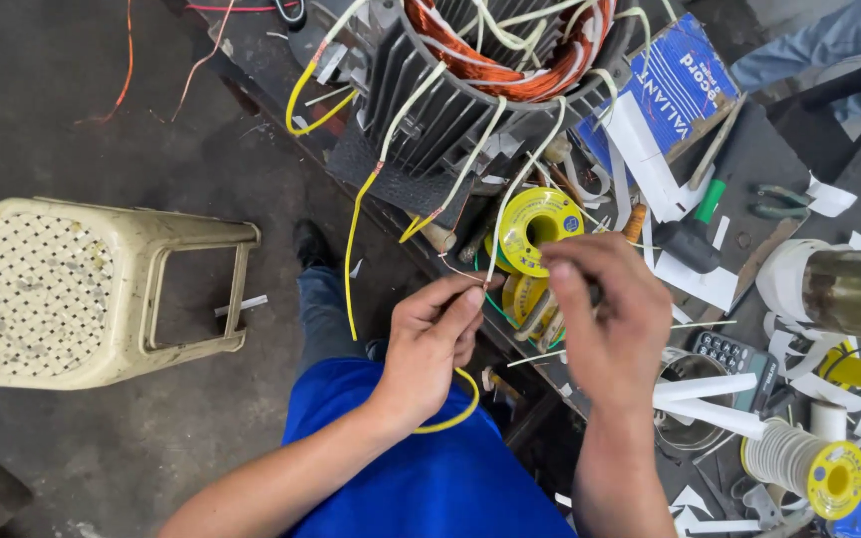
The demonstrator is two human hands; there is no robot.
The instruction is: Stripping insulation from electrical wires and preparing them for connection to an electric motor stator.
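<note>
Yellow-sleeved wire (353, 249) runs from the left hand (430, 339) up to the motor stator (480, 75) at the far edge of the tabletop (749, 194). Left grip is narrow, thumb and forefinger pinching the wire's thin white end near the fingertips; a yellow loop curls under the wrist against the blue shirt (421, 468). Right hand (605, 319) is just beside it, fingers curled in a narrow grip; what they pinch is hidden behind them.

Near the right edge of the tabletop stands a white spool with a yellow flange (809, 463), beside white paper strips (710, 399) and a round metal tin (690, 399) whose contents cannot be made out. A calculator (734, 351) lies just behind. Directly past the hands, a yellow spool (540, 227) stands on edge, with a black-headed mallet with green handle (695, 229) to its right. Farther off, a blue cardboard box (675, 85) leans beside the stator, whose finned grey housing holds copper windings (510, 50) with white and yellow leads hanging out.

Left of the tabletop, a cream plastic stool (72, 289) stands on the dark, stained concrete floor (82, 110).
</note>
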